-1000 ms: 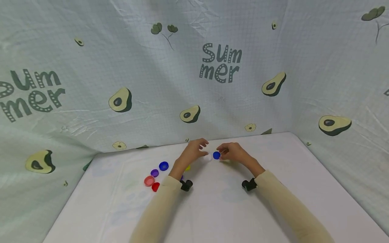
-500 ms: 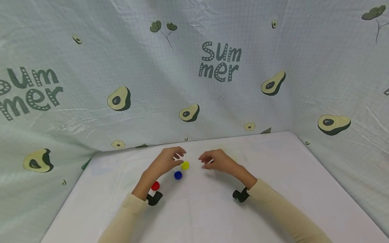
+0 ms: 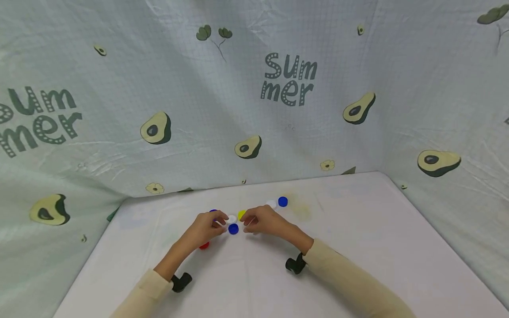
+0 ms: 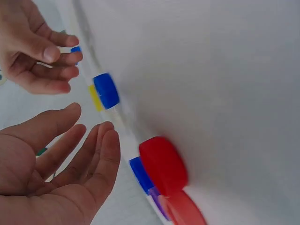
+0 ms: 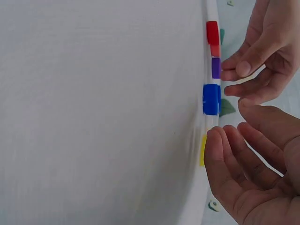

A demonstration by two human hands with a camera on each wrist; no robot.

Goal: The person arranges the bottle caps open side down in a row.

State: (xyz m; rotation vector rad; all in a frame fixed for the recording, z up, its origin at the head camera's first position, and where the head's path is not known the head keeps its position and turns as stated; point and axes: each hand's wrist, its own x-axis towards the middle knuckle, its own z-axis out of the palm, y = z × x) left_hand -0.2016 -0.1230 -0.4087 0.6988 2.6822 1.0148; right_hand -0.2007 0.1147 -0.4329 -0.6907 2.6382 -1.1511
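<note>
A blue bottle cap (image 3: pixel 233 229) lies on the table between my two hands, with a white cap (image 3: pixel 231 219) just behind it. My left hand (image 3: pixel 204 229) hovers at the left of this pair, fingers loosely bent and nothing in them. From the other side my right hand (image 3: pixel 265 221) faces them, also holding nothing, its fingers partly covering a yellow cap (image 3: pixel 241 214). In the left wrist view the blue cap (image 4: pixel 107 90) stands just beyond the left fingertips. The right wrist view puts the right fingertips in front of the yellow cap (image 5: pixel 203 150).
A second blue cap (image 3: pixel 282 202) and a white one (image 3: pixel 271 204) sit together farther back right. Red caps (image 4: pixel 163 165) and a purple one (image 5: pixel 216 68) lie at the left, partly hidden by my left hand in the head view. A printed cloth (image 3: pixel 199 110) hangs behind the table.
Both hands have come left and nearer from the back-right blue and white caps, which stay there. They have closed in on either side of the nearer blue and white pair.
</note>
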